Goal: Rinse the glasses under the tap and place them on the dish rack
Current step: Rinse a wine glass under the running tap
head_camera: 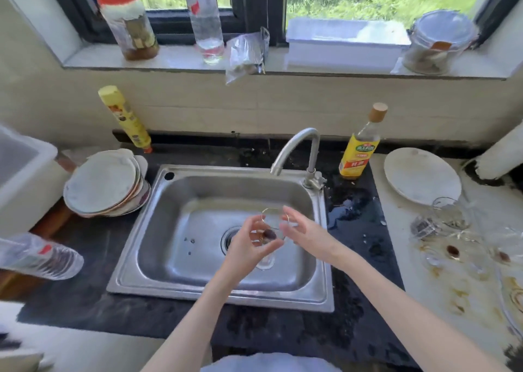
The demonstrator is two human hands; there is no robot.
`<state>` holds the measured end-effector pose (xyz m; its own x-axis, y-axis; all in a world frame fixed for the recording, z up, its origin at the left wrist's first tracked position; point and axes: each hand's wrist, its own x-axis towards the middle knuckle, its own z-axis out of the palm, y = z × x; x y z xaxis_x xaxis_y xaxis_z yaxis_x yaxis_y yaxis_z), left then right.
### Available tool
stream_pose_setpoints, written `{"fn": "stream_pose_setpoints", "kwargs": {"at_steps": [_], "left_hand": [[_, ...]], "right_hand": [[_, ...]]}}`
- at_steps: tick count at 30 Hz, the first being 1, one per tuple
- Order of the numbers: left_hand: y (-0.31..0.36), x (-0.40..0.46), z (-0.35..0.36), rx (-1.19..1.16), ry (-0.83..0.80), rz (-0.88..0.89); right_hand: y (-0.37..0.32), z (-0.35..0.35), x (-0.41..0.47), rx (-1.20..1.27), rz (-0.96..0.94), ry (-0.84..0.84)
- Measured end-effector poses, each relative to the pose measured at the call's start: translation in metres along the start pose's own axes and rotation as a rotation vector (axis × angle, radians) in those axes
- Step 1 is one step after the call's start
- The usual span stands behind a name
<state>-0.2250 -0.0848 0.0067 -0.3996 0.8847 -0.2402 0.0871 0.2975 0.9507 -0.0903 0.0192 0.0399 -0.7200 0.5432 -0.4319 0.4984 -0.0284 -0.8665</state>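
Left hand (249,244) cradles glass (270,230) from below, fingers curled round it; right hand (301,230) steadies rim w/ fingertips. Glass held over sink (198,258), short of tap (294,151), prob. so brown residue drains. No water visible.

home kitchen: sink (169,247), stacked plates (104,185)

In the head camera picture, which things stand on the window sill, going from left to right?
Jar with red lid → clear plastic bottle → plastic bag → white box → glass jar.
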Motion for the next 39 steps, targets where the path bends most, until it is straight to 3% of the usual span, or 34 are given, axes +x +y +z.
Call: {"fn": "stream_pose_setpoints", "kwargs": {"at_steps": [4,10,16,20,23,25,28,32,36,39], "left_hand": [[-0.009,0.024,-0.015,-0.023,0.008,-0.065],[-0.017,0.054,-0.016,-0.022,0.015,-0.128],[-0.021,0.075,-0.013,0.001,0.034,-0.194],[-0.024,0.086,-0.01,-0.001,0.044,-0.229],[-0.027,0.087,-0.008,0.006,0.049,-0.256],[-0.028,0.087,-0.007,0.011,0.04,-0.279],[-0.03,0.089,-0.009,0.047,0.022,-0.312],[-0.032,0.088,-0.012,0.09,0.01,-0.334],[-0.037,0.088,-0.015,0.099,-0.012,-0.353],[-0.036,0.087,-0.014,0.129,-0.028,-0.384]], "right_hand": [[0.006,-0.014,0.026,-0.007,0.11,0.198],[0.025,-0.058,0.068,-0.335,0.138,0.467],[0.029,-0.08,0.105,-0.472,0.159,0.39],[0.038,-0.079,0.106,-0.477,0.093,0.532],[0.046,-0.064,0.101,-0.6,0.035,0.479],[0.057,-0.05,0.104,-0.799,0.041,0.351],[0.072,-0.037,0.114,-1.013,0.168,0.182],[0.069,-0.037,0.122,-1.135,0.25,0.117],[0.061,-0.042,0.119,-1.052,0.27,0.058],[0.052,-0.038,0.112,-0.77,0.237,0.09]]}}
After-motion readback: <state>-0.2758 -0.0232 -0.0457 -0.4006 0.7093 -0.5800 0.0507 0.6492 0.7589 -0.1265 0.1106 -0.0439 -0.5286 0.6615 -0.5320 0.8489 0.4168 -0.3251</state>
